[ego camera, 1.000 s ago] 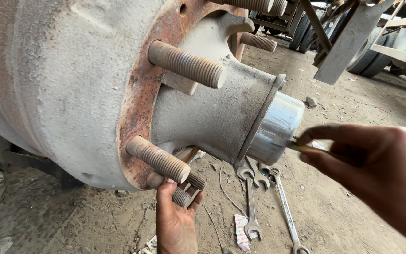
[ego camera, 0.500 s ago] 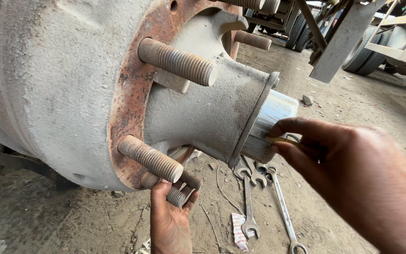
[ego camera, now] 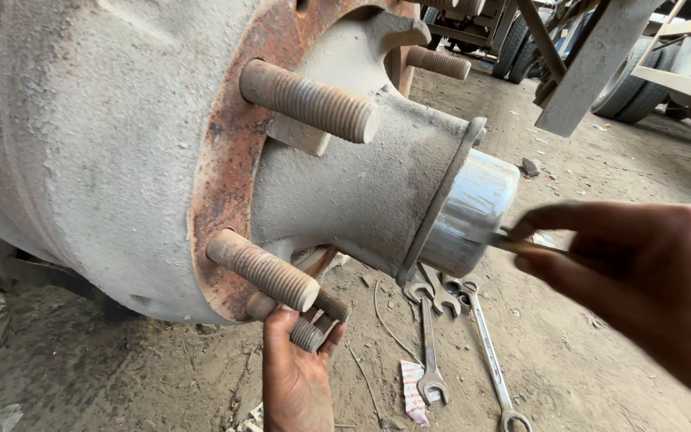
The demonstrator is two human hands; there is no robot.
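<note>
Left hand [ego camera: 293, 376] reaches up under the wheel hub [ego camera: 345, 184], fingers clasped around the lowest threaded stud [ego camera: 309, 332]. Five studs show in all, possibly more hidden behind the hub. Right hand [ego camera: 641, 272], near right, pinches a thin metal tool [ego camera: 513, 244] whose tip touches the shiny hub cap [ego camera: 473, 212]. Three wrenches [ego camera: 429, 336] lie on the dirt floor [ego camera: 601, 168] below the cap, beside one paper scrap [ego camera: 411, 392].
</note>
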